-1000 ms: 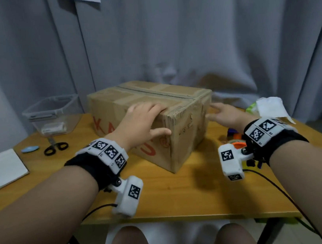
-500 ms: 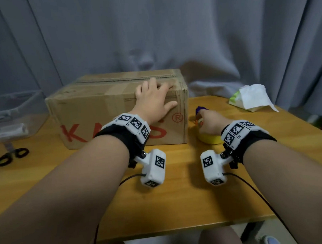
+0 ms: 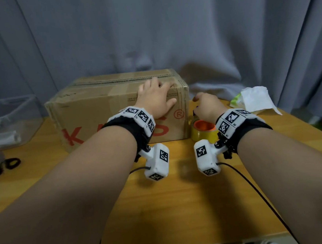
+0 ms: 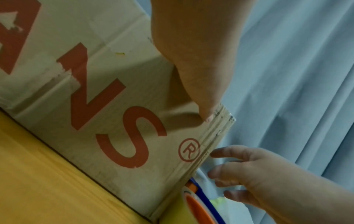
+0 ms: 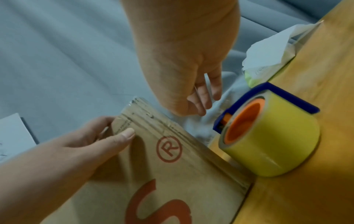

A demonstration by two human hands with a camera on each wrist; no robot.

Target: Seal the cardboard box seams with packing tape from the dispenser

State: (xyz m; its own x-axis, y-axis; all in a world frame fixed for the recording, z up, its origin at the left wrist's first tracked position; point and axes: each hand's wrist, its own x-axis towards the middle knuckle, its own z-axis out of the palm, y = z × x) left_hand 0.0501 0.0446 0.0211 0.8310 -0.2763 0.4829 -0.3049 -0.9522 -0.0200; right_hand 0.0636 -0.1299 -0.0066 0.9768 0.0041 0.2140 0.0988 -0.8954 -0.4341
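Observation:
A cardboard box (image 3: 98, 116) with red letters stands on the wooden table (image 3: 181, 206), its long side facing me. My left hand (image 3: 156, 97) rests on its top right corner, fingers flat on the lid and thumb on the front face (image 5: 124, 136). The yellow tape roll on its orange-and-blue dispenser (image 3: 202, 132) stands on the table against the box's right end (image 5: 268, 136). My right hand (image 3: 205, 107) hovers just above the dispenser beside the box's corner edge (image 4: 212, 136), its fingers (image 4: 220, 153) loosely spread, with nothing seen between them.
A clear plastic bin (image 3: 9, 117) and black scissors (image 3: 3, 167) are at the left. A tissue pack (image 3: 254, 100) lies at the back right. Grey curtain hangs close behind the box. Bare tabletop lies between me and the box.
The box has turned from an angle to square-on. My right hand went from the box's right side down to the tape roll, then rose above it. My left hand stayed on the box.

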